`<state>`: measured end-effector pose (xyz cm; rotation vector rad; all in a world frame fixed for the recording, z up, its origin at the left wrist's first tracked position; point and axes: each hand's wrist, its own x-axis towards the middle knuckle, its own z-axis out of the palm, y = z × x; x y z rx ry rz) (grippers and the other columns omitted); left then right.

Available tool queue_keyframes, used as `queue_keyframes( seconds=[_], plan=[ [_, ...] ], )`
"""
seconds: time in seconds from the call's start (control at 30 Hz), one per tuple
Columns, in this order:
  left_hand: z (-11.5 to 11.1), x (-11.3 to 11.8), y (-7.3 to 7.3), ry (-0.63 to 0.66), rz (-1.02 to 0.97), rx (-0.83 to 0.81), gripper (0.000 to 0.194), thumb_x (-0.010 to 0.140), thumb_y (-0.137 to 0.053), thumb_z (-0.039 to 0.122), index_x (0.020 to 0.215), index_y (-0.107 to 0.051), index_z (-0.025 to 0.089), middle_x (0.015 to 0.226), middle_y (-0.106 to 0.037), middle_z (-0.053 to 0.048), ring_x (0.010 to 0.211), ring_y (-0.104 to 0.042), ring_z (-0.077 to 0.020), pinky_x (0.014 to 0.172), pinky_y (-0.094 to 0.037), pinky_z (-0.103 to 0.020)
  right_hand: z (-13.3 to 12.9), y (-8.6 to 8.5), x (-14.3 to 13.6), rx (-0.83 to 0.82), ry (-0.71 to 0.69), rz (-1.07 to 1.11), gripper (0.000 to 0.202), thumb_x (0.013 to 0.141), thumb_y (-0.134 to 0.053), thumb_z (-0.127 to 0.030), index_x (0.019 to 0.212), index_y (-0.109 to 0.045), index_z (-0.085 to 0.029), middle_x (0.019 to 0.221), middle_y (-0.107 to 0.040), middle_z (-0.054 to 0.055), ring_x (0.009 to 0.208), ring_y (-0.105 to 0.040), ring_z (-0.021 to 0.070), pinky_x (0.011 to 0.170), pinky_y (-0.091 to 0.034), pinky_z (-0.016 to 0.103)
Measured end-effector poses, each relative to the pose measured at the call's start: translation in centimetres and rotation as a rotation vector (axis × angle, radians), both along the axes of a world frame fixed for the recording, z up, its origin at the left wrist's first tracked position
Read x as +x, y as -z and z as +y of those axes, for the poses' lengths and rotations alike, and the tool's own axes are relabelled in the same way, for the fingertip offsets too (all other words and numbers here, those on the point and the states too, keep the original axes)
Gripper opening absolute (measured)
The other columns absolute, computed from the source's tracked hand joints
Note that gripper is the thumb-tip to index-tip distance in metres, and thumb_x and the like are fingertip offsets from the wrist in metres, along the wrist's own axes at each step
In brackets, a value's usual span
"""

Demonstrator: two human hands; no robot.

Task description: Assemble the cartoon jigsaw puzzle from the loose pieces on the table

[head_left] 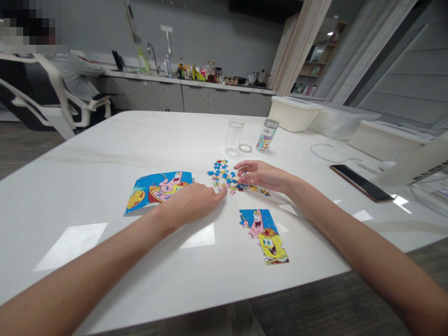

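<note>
Loose jigsaw puzzle pieces (225, 176), mostly blue with some pink and yellow, lie in a loose pile on the white table. My left hand (196, 203) is at the near left edge of the pile, fingers curled and tips down by the pieces; whatever is under them is hidden. Over the pile's right side my right hand (264, 175) is open, its fingers apart and slightly bent. Nearer to me lies a joined puzzle section (268, 235) with a pink starfish and a yellow sponge character. A curved picture sheet (157, 189) sits partly behind my left hand.
Beyond the pile stand an open clear jar (234, 137), its lid (245, 148) and a printed canister (267, 135). A phone (360, 183), a laptop (416, 161) and storage bins (294, 113) line the right side. A person (75, 72) sits at back left.
</note>
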<state>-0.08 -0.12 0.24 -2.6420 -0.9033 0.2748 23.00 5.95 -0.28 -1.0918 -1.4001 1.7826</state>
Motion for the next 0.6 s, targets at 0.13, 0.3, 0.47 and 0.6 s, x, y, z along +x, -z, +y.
queue_keyframes(
  seconds=[0.13,0.3,0.47,0.6],
  plan=[
    [0.06,0.09,0.02,-0.003,0.0,-0.004,0.055,0.082,-0.038,-0.002,0.135,-0.042,0.006,0.062,-0.065,-0.008,0.055,-0.063,-0.0218,0.048,-0.039,-0.028,-0.04,-0.07,0.01,-0.006,-0.002,-0.018,0.03,0.065,-0.073,-0.002,0.089,-0.065,-0.017,0.088,-0.061,0.001,0.077,-0.064,0.0116,0.085,-0.052,0.028],
    [0.03,0.02,0.1,0.005,-0.011,-0.009,0.053,0.082,-0.039,-0.002,0.134,-0.044,0.006,0.063,-0.065,-0.009,0.056,-0.064,-0.0217,0.049,-0.039,-0.028,0.03,0.01,0.02,-0.001,0.021,0.007,0.027,0.068,-0.072,-0.004,0.09,-0.064,-0.018,0.085,-0.063,0.001,0.079,-0.064,0.0119,0.086,-0.052,0.027],
    [0.13,-0.07,0.22,0.009,-0.011,0.0,0.052,0.082,-0.04,-0.002,0.134,-0.044,0.006,0.061,-0.064,-0.008,0.055,-0.063,-0.021,0.048,-0.038,-0.028,0.04,-0.01,-0.11,-0.024,0.033,0.007,0.021,0.073,-0.071,-0.008,0.09,-0.064,-0.016,0.085,-0.066,0.004,0.077,-0.065,0.0113,0.08,-0.054,0.024],
    [0.25,-0.12,0.4,0.022,-0.021,0.016,0.051,0.082,-0.039,-0.001,0.132,-0.045,0.006,0.06,-0.064,-0.008,0.054,-0.063,-0.0202,0.049,-0.037,-0.028,0.05,-0.12,-0.22,-0.046,0.058,-0.01,0.014,0.077,-0.068,-0.01,0.089,-0.064,-0.015,0.082,-0.067,0.005,0.072,-0.064,0.011,0.074,-0.054,0.023]
  ],
)
